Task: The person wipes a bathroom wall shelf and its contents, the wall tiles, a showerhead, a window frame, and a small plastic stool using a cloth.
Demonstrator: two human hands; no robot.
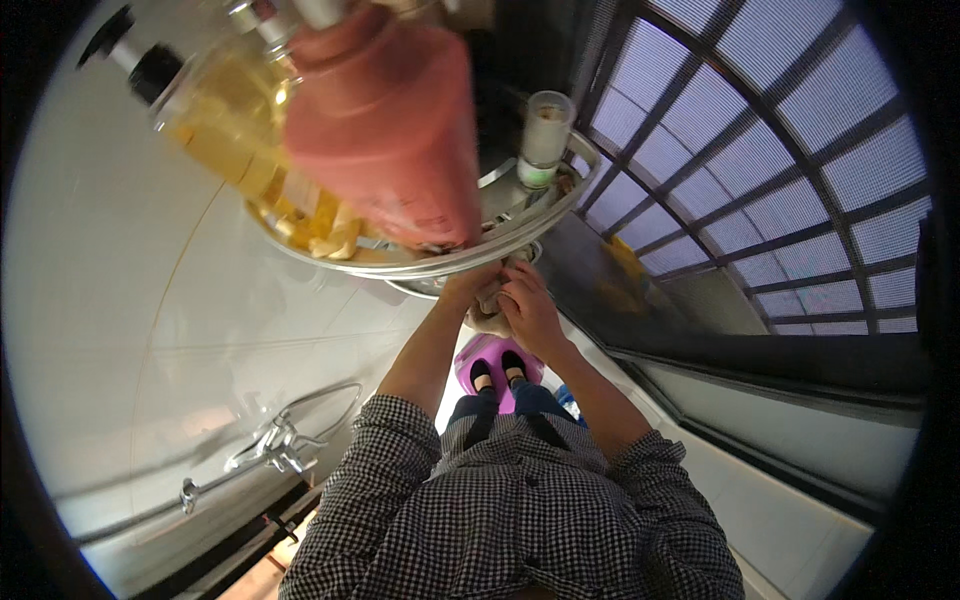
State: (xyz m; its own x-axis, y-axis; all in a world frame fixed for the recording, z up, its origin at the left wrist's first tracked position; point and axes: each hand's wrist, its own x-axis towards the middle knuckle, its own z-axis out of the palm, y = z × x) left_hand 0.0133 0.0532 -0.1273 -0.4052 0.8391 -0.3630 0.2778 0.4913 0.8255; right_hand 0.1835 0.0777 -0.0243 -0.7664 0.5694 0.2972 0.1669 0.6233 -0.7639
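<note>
A beige cloth [487, 322] is bunched up between my two hands, just below the rim of an oval metal corner shelf [400, 270]. My right hand [530, 302] has its fingers curled over the cloth. My left hand [470, 286] closes on the cloth's other side; the shelf rim hides part of its fingers. Behind the hands, a lower shelf [408, 289] shows only in part. On the upper shelf stand a large pink pump bottle [385, 130], a yellow pump bottle [225, 120] and a small clear cup-like container [546, 140].
My feet stand on a pink stool [487, 350]. A chrome shower mixer [280, 445] is mounted on the white tiled wall [100, 300] at the left. At the right is a dark-framed window [740, 170] with bars. A blue and white item [567, 400] lies low beside the stool.
</note>
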